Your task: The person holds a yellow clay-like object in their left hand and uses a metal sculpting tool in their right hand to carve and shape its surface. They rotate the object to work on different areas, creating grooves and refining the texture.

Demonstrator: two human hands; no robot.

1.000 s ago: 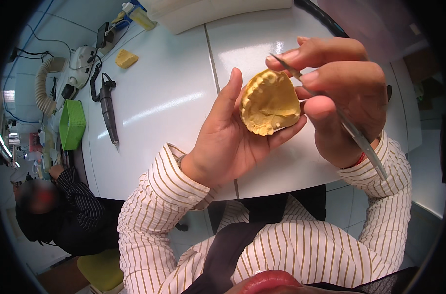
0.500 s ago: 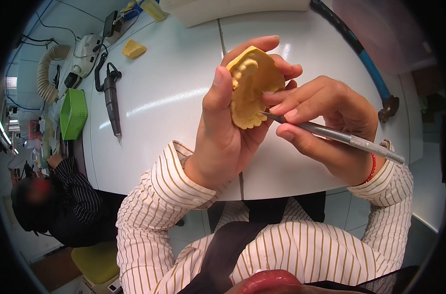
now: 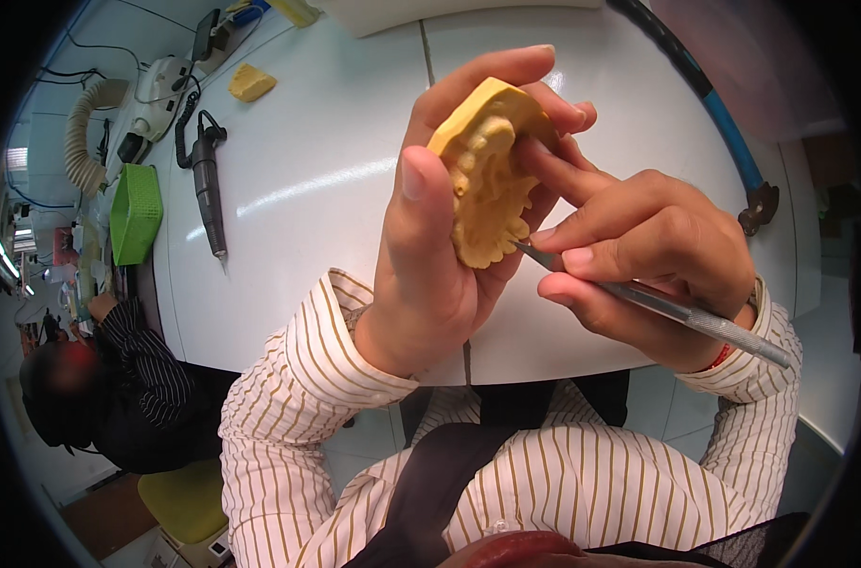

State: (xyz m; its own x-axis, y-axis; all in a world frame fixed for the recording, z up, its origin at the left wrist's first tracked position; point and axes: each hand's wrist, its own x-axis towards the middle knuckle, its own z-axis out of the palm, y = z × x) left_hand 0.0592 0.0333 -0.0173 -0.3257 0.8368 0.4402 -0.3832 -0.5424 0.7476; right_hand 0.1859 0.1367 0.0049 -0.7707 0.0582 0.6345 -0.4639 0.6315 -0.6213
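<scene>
A yellow plaster dental cast with a row of moulded teeth rests in my left hand, thumb along one side and fingers curled behind it. My right hand is closed round a silver scalpel-like knife with a knurled metal handle, held like a pen. Its blade tip meets the teeth at the near right edge of the cast, or is very close to them. One finger of the right hand reaches onto the cast's inner surface.
On the white table lie a black dental handpiece and a yellow plaster piece. A green basket stands at the left, a blue-handled hammer lies at the right. A person in black sits at left.
My left hand has tilted the cast, showing more of its tooth row. The knife and my right hand have shifted slightly down with it, the blade still at the teeth.
</scene>
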